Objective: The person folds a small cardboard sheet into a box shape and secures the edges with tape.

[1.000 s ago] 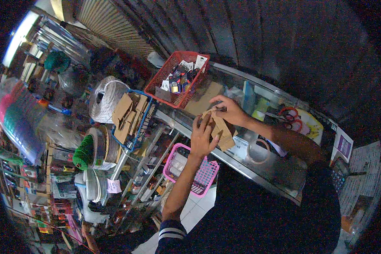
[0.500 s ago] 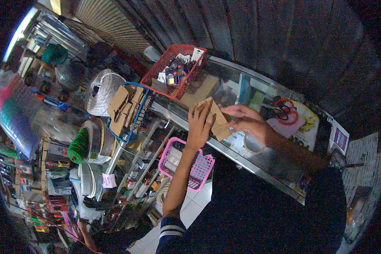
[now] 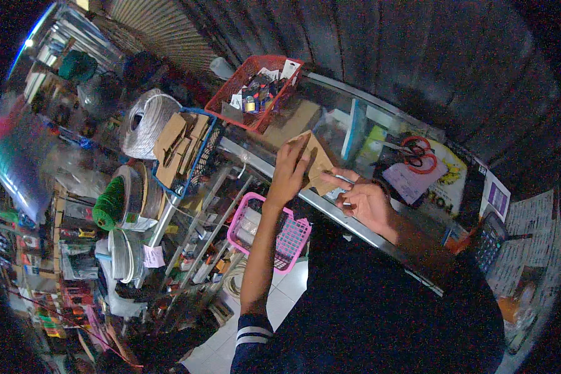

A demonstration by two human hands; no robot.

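Observation:
A folded piece of brown cardboard is held at a slant above the glass counter, near its front edge. My left hand grips its left side, fingers laid over the face. Beside its lower right corner is my right hand, palm partly turned up. The right index finger reaches to the cardboard's edge, while the other fingers are loosely bent and apart. I see nothing plainly held in the right hand.
Red-handled scissors lie on the counter at right, near a calculator. A red basket of padlocks stands at the back. To the left are a blue basket of cardboard pieces and rope spools; lower sits a pink basket.
My right hand has turned its palm upward and lowered slightly from the cardboard's right side. The tape roll seen beside it earlier no longer shows. My left hand keeps its hold.

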